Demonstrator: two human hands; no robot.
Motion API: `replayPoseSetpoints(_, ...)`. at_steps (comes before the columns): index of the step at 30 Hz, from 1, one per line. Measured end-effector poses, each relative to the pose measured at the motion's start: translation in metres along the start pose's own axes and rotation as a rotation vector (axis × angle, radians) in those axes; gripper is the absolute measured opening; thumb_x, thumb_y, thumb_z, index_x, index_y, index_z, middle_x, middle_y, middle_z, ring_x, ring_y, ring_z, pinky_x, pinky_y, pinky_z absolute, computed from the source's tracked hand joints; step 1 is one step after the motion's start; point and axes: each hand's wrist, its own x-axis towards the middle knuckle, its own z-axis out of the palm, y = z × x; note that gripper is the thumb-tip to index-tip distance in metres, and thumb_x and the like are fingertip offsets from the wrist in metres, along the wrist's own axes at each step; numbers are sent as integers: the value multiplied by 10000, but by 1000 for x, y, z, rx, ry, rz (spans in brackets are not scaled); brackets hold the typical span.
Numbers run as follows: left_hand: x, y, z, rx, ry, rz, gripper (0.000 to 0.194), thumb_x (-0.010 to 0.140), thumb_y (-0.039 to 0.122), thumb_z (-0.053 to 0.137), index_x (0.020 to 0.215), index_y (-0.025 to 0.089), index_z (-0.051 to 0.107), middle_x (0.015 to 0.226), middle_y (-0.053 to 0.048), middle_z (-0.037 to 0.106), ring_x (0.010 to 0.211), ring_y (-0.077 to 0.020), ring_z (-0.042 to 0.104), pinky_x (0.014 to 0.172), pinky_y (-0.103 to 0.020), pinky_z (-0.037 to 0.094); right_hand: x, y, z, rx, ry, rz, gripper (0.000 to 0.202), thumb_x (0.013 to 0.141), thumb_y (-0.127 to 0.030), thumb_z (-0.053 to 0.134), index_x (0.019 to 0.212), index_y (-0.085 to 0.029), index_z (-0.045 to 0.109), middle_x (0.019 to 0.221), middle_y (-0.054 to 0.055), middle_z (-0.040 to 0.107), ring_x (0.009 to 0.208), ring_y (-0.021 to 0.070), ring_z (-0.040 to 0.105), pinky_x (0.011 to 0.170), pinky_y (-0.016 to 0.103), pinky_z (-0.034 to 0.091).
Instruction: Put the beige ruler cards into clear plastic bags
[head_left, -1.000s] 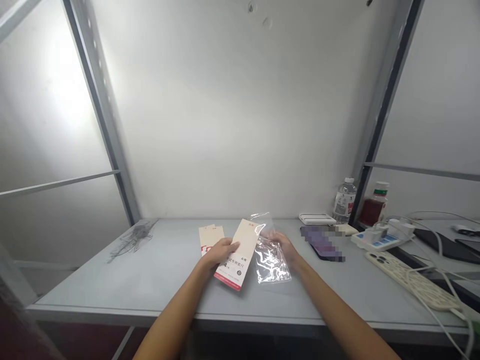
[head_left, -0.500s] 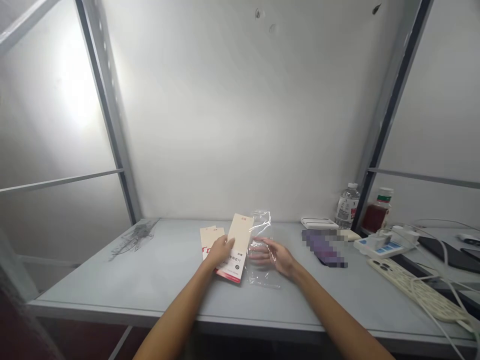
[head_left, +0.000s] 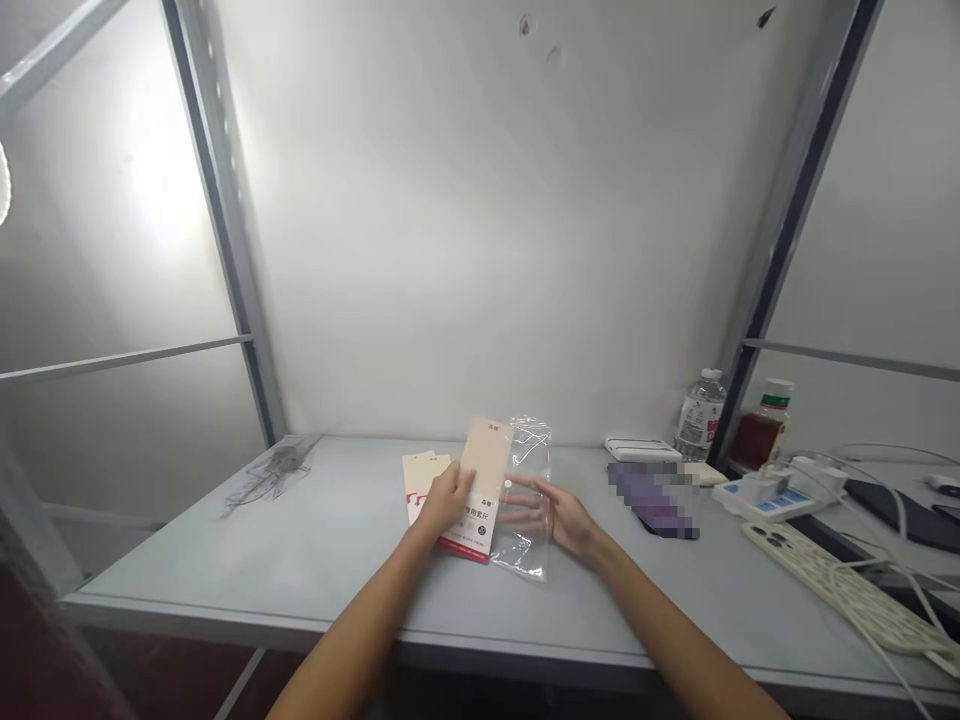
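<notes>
My left hand (head_left: 448, 498) is closed on a cream card-like packet (head_left: 489, 450) with printed characters and a red band at its bottom end. The packet is tilted up above the desk. Beneath my left hand and partly hidden lie similar cream and red packets (head_left: 420, 475). A clear plastic bag (head_left: 525, 560) stands against the packet's right side. My right hand (head_left: 566, 518) holds the bag at its right side, and its extended fingers show through the film. A small white round spot (head_left: 508, 484) shows near those fingertips.
A tangle of dark thin strands (head_left: 274, 470) lies at the desk's (head_left: 330, 560) left. On the right are a purple item (head_left: 656, 500), partly pixelated, a white device (head_left: 642, 449), a water bottle (head_left: 699, 415), a red jar (head_left: 761, 425), a power strip (head_left: 772, 495), cables and a patterned phone case (head_left: 847, 585).
The packet in my left hand and the clear bag have turned slightly more upright and now stand side by side. My right hand stays at the bag. The view has shifted a little.
</notes>
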Motion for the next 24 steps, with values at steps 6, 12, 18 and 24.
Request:
replayPoseSetpoints(6,0,3,3,-68,23,12,328,826,486,328,690,196,398,643,16,470,587,-119,449,547,-241,348,1,3,2,20,4,21,396,828,-388,444,1147,-167,523,949,108,667,752,230,663,627,367,525)
replayPoseSetpoints(12,-3,6,9,-148,26,-15,333,819,497,337,680,197,374,621,28,438,556,-108,413,525,-237,340,4,7,2,24,54,25,400,815,-392,480,1147,-171,514,857,91,680,694,213,662,615,358,532)
replayPoseSetpoints(18,-4,10,7,-36,71,13,328,834,475,318,659,199,352,615,29,426,562,-109,400,535,-237,315,2,5,1,0,25,16,403,815,-411,471,1139,-175,509,860,95,685,684,211,667,622,352,522)
replayPoseSetpoints(24,-5,13,4,15,83,1,340,839,484,298,644,207,325,586,34,403,537,-111,380,518,-238,292,1,3,-2,-46,-16,5,417,842,-434,402,1145,-168,509,920,118,681,743,228,670,645,352,511)
